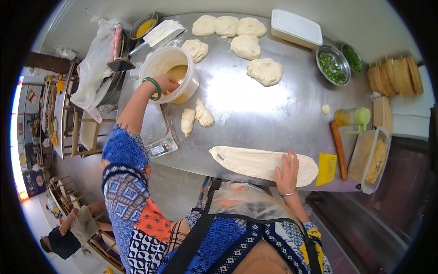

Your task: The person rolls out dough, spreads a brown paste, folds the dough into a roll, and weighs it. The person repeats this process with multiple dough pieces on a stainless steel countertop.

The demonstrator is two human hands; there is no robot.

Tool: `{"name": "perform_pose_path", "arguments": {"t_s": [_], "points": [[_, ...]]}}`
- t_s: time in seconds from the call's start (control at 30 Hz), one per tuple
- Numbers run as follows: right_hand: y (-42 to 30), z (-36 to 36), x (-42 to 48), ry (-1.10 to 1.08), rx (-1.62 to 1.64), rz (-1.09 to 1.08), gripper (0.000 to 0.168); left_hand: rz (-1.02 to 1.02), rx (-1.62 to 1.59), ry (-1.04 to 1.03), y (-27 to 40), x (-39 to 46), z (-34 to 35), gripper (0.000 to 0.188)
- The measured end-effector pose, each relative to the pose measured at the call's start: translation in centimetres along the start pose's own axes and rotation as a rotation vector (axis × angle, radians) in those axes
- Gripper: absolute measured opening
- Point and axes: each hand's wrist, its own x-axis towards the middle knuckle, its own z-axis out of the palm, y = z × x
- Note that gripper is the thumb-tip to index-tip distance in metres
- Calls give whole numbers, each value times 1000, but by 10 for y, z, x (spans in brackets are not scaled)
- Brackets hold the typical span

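Observation:
My left hand reaches over the rim of a white plastic tub holding a yellowish-brown liquid or paste; its fingertips are partly hidden inside. A green bangle circles that wrist. On the steel table, my right hand rests with fingers spread on a long flattened strip of dough, which has a small hole near its left end. Two small dough pieces lie by the tub, beside a digital kitchen scale. Larger dough rounds sit farther back. Right of the strip lies a yellow dough scraper.
A wooden rolling pin, a squeeze bottle and a plastic container of filling line the right side. Behind are steel bowls of chopped greens and a lidded white box. A flour scoop lies back left. Another person is far left.

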Motion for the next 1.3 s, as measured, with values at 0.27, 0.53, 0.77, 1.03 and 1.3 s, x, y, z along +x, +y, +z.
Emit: {"name": "perform_pose_path", "arguments": {"t_s": [0.27,0.53,0.77,1.03,1.3], "points": [[-3,1,-16,73,87,135,45,-99,435,-262,8,45,20,24],[-1,4,-10,113,121,142,43,-57,-562,-330,11,31,19,23],[3,0,-16,98,159,143,41,267,-992,-307,11,1,-26,11],[27,-16,-39,83,189,52,35,499,-977,-219,111,-100,81,15],[80,-59,-92,47,176,7,33,636,-183,630,138,-132,346,25]]}}
